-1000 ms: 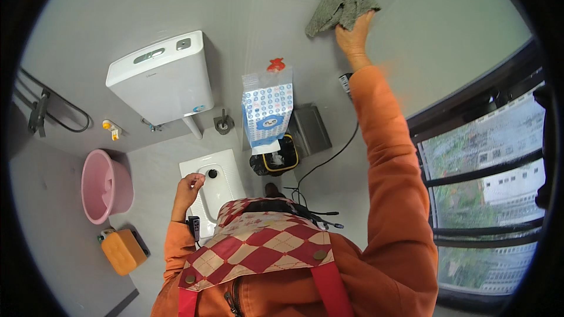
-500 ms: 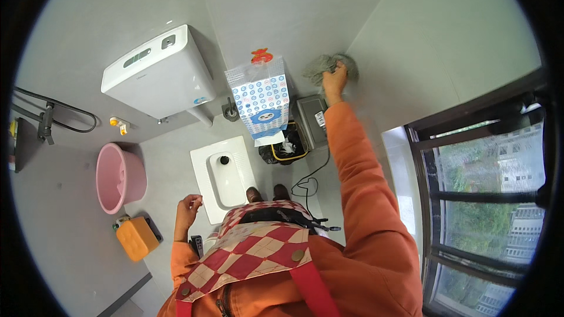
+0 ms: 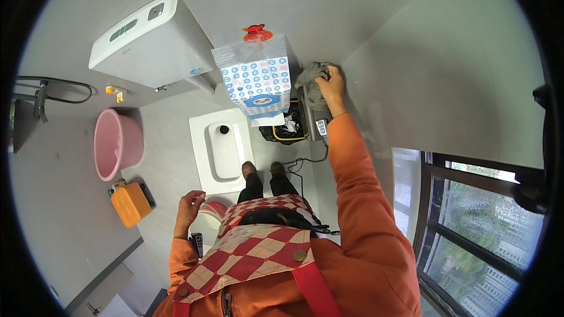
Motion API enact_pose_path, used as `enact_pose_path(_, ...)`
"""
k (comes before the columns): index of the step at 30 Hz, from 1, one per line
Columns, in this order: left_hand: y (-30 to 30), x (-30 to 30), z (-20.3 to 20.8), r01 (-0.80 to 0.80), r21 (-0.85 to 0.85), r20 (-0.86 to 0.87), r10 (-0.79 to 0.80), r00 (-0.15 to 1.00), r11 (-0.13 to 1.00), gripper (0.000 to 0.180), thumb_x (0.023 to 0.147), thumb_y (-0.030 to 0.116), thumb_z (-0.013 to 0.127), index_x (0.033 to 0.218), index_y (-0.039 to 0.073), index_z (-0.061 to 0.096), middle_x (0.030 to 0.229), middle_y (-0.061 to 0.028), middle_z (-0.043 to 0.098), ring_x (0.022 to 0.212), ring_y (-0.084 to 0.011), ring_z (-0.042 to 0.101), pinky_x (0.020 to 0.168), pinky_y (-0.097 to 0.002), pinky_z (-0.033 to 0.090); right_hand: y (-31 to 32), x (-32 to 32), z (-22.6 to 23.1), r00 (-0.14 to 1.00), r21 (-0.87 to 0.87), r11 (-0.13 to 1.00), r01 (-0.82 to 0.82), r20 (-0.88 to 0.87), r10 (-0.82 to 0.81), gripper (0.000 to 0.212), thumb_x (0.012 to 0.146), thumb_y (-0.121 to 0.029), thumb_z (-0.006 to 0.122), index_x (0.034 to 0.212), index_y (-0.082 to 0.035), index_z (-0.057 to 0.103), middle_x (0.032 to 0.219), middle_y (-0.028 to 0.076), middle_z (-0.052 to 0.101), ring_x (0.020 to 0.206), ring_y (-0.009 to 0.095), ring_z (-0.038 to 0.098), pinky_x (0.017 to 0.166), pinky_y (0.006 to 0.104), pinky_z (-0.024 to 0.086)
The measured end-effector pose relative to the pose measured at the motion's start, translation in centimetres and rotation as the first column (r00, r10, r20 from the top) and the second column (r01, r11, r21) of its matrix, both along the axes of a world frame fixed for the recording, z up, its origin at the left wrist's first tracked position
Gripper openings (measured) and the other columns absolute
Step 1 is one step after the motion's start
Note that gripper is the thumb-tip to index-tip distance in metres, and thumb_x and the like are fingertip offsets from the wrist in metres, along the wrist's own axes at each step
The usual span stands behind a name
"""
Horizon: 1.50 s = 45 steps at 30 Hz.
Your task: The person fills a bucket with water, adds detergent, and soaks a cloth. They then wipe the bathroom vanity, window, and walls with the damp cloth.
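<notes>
My right hand (image 3: 332, 88) grips a crumpled grey cloth (image 3: 308, 76) at the wall corner, the arm stretched far forward. The cloth hangs just above a grey box (image 3: 318, 122) with a white label and a dark cord; part of the cloth is hidden behind my fingers. Low on the left, my left hand (image 3: 189, 208) is loosely closed, its fingers curled together, and nothing shows in it. Close beside that hand stands a bucket (image 3: 207, 221) with a red rim, partly covered by my checked apron (image 3: 258, 252).
A blue-patterned white package (image 3: 257, 82) hangs on the wall above a black-lined bin (image 3: 291, 135). A white squat toilet (image 3: 202, 158) lies before my feet. Left are a cistern (image 3: 144, 47), a pink tub (image 3: 130, 141) and an orange container (image 3: 130, 204). A dark-framed window (image 3: 470, 223) is right.
My right hand has drawn the cloth slightly down and left, closer to the grey box. The view has shifted, showing the bucket near my left hand, which stays curled.
</notes>
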State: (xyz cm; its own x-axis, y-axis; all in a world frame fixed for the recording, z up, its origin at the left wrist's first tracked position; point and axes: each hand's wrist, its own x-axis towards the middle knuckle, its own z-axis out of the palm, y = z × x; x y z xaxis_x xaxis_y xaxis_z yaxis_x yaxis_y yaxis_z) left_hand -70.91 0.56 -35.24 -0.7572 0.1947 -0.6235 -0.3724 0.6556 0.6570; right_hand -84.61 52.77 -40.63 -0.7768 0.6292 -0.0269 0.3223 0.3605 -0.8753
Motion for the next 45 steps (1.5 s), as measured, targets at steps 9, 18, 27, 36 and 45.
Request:
enact_pose_path(9, 0.7, 0.0, -1.0, -0.005, -0.002, 0.013, 0.005, 1.0, 1.0, 0.025, 0.087, 0.022, 0.061, 0.098, 0.0, 0.064, 0.091, -0.0123, 0.066, 0.079, -0.0202, 0.063, 0.069, -0.03, 0.049, -1.5, 6.8, -5.9, 0.911, 0.476, 0.782, -0.403, 0.294, 0.29, 0.05, 0.068, -0.001, 0.063, 0.115, -0.018, 0.056, 0.115, 0.003, 0.051, 0.107, 0.027, 0.044, 0.089, 0.0422, 0.039)
enact_pose_path(18, 2.6, 0.3, -1.9, 0.132, 0.021, -0.107, -0.13, 0.986, 0.991, 0.023, 0.086, 0.021, 0.06, 0.096, 0.0, 0.063, 0.088, -0.0137, 0.065, 0.077, -0.0215, 0.063, 0.068, -0.0314, 0.049, -4.1, 16.5, -4.8, 0.898, 0.386, 0.822, -0.418, 0.312, 0.311, 0.05, 0.066, 0.004, 0.062, 0.112, -0.014, 0.055, 0.114, 0.005, 0.049, 0.106, 0.029, 0.044, 0.087, 0.0419, 0.04)
enact_pose_path(27, 1.8, 5.3, -1.7, -0.007, -0.052, -0.097, 0.002, 0.995, 0.999, 0.021, 0.085, 0.019, 0.061, 0.093, -0.001, 0.064, 0.089, -0.0153, 0.065, 0.077, -0.0251, 0.062, 0.069, -0.0338, 0.048, -3.6, 3.5, -4.0, 0.667, 0.662, 0.205, -0.72, 0.581, 0.466, 0.033, 0.077, -0.006, 0.051, 0.108, -0.01, 0.063, 0.111, 0.003, 0.057, 0.103, 0.024, 0.045, 0.083, 0.0377, 0.036)
enact_pose_path(36, 0.7, 12.0, -2.8, -0.264, -0.082, 0.028, 0.267, 0.963, 0.961, 0.023, 0.085, 0.019, 0.061, 0.097, 0.0, 0.064, 0.094, -0.0127, 0.065, 0.081, -0.023, 0.062, 0.073, -0.0326, 0.049, -10.6, 6.1, -7.8, -0.125, -0.113, -0.405, -0.907, 0.992, 0.004, 0.02, 0.082, -0.019, 0.057, 0.094, -0.013, 0.072, 0.115, 0.004, 0.06, 0.119, 0.028, 0.039, 0.096, 0.0459, 0.028)
enact_pose_path(45, 0.4, 12.4, -4.0, -0.33, -0.06, 0.009, 0.331, 0.944, 0.942, 0.023, 0.086, 0.019, 0.061, 0.097, 0.0, 0.064, 0.092, -0.0115, 0.066, 0.081, -0.0209, 0.061, 0.072, -0.032, 0.049, -5.7, 1.7, -14.2, 0.303, 0.379, -0.229, -0.896, 0.902, 0.307, 0.025, 0.085, -0.017, 0.049, 0.102, -0.011, 0.067, 0.114, 0.009, 0.06, 0.115, 0.029, 0.046, 0.093, 0.0463, 0.033)
